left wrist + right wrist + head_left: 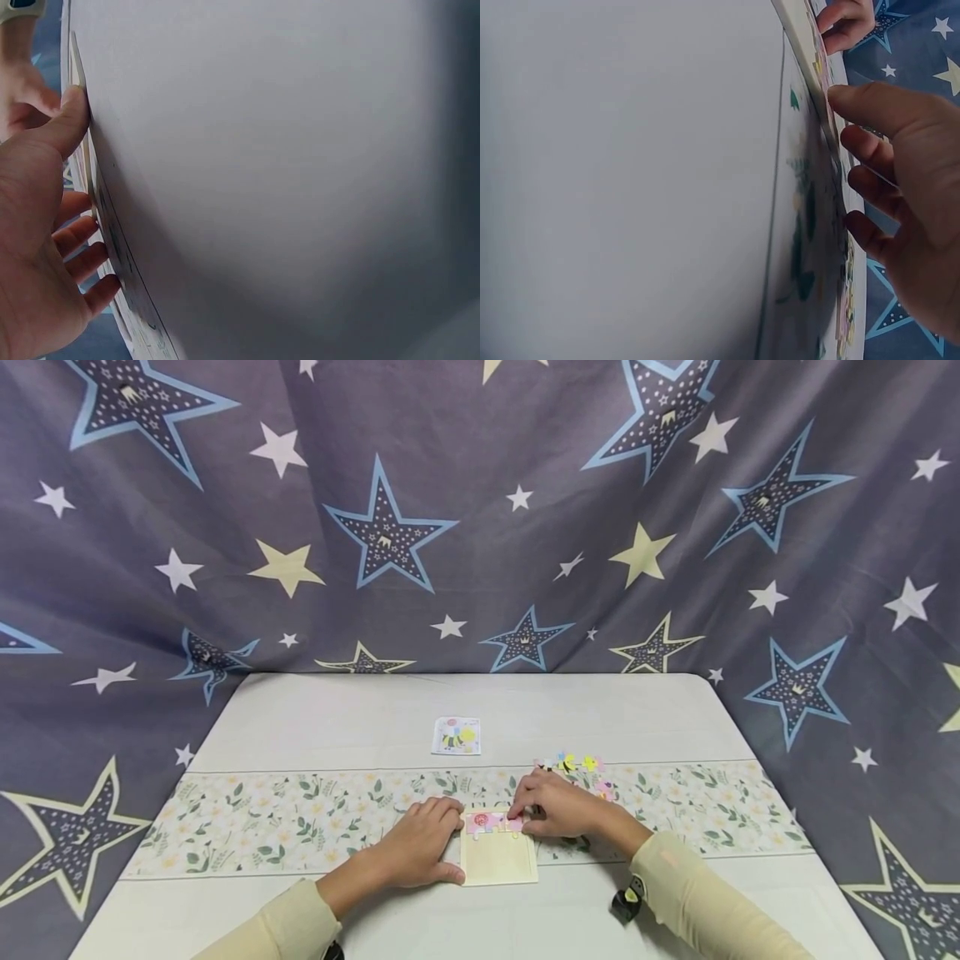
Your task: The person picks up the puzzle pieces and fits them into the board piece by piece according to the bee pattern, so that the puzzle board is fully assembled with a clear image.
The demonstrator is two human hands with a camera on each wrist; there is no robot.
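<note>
A shallow, cream-coloured square puzzle tray point(499, 864) lies on the table, with a few pink jigsaw pieces point(482, 823) along its far edge. My left hand point(422, 843) rests against the tray's left side, thumb near the close corner and fingers towards the far corner. At the tray's far right corner, my right hand point(558, 804) holds a pink puzzle piece point(514, 824) between thumb and index finger. In the right wrist view, the thumb point(870, 103) touches the tray's top edge; the piece is mostly hidden there.
Several loose puzzle pieces point(590, 763) lie beyond and beside my right hand. A picture card point(457, 737) with a bee stands out farther back. A floral strip point(285, 818) crosses the white table point(337, 718). A star-patterned curtain point(465, 485) hangs behind.
</note>
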